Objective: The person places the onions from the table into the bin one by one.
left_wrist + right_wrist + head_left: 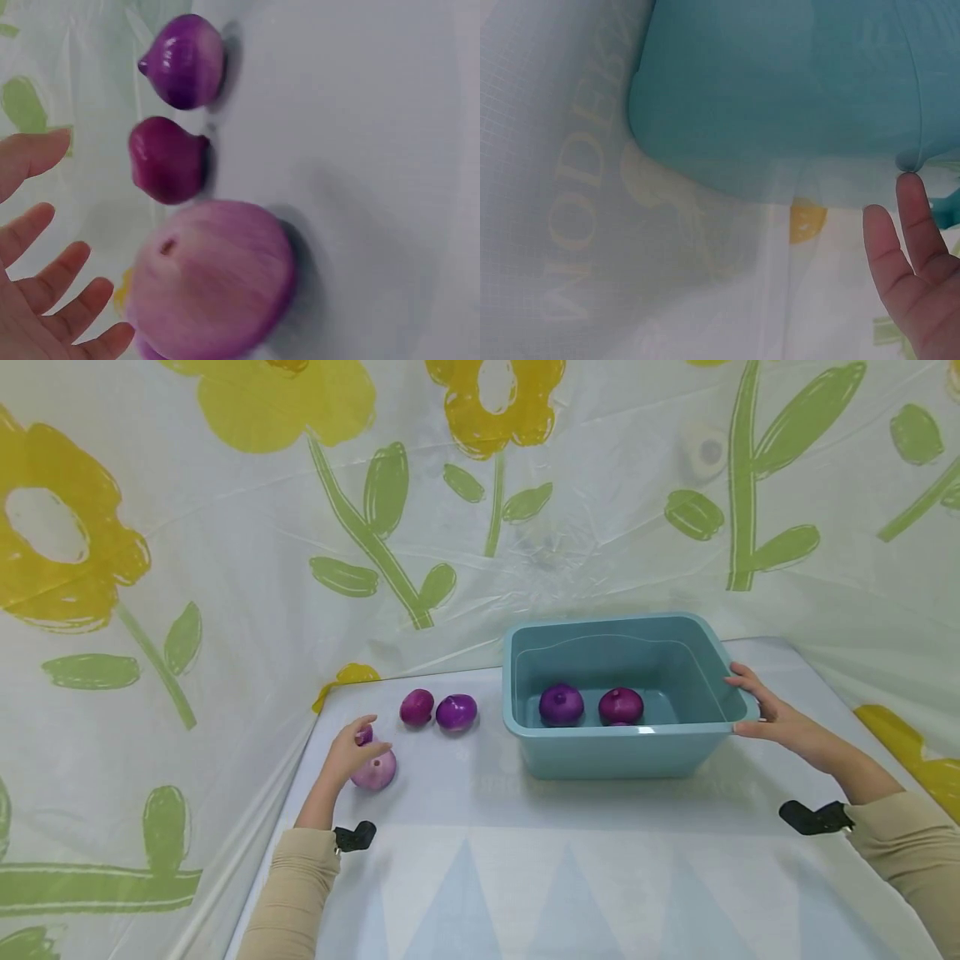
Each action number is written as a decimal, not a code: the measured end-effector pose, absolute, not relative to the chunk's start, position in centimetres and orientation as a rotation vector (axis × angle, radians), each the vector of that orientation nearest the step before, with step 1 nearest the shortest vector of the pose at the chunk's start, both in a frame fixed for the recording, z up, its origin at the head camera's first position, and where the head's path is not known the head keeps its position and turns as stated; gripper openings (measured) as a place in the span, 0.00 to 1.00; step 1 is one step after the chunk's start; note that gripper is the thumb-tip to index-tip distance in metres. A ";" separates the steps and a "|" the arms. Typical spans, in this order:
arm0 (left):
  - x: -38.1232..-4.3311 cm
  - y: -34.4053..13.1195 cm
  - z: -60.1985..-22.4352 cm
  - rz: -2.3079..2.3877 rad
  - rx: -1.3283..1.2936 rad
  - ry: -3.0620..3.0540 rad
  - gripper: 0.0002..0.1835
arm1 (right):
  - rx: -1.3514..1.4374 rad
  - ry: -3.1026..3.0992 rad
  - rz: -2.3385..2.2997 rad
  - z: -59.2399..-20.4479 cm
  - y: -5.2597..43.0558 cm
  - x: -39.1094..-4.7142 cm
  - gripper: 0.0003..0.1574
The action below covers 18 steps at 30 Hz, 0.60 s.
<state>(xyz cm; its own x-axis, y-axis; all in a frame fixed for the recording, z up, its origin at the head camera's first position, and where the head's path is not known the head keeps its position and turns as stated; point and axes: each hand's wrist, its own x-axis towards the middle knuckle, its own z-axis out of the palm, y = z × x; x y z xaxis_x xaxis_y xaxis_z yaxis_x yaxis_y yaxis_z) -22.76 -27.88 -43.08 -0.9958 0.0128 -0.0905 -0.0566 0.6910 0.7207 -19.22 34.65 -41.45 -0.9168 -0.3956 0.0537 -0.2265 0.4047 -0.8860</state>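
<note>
My left hand hovers beside a large pale purple onion, its fingers spread. Part of another purple onion shows behind those fingers. In the left wrist view, a gap separates the thumb from the fingers, with nothing between them; the pale onion sits close to the little finger. My right hand touches the right rim of a blue-green plastic basin, its fingers fairly straight in the right wrist view. Inside the basin lie a purple onion, a reddish onion and a partly hidden one.
A reddish-purple onion and a shiny purple onion lie on the white-covered table, between the left hand and the basin. A flower-printed curtain hangs behind the table and along its sides.
</note>
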 end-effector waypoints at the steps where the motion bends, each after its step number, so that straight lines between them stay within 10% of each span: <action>1: -22.6 -28.2 -43.5 1.223 -0.033 2.815 0.35 | -0.565 2.490 -1.536 -41.5 34.7 -19.2 0.44; 18: -20.5 -30.2 -49.0 1.322 0.092 3.000 0.36 | -0.552 2.503 -1.528 -41.5 34.7 -19.2 0.44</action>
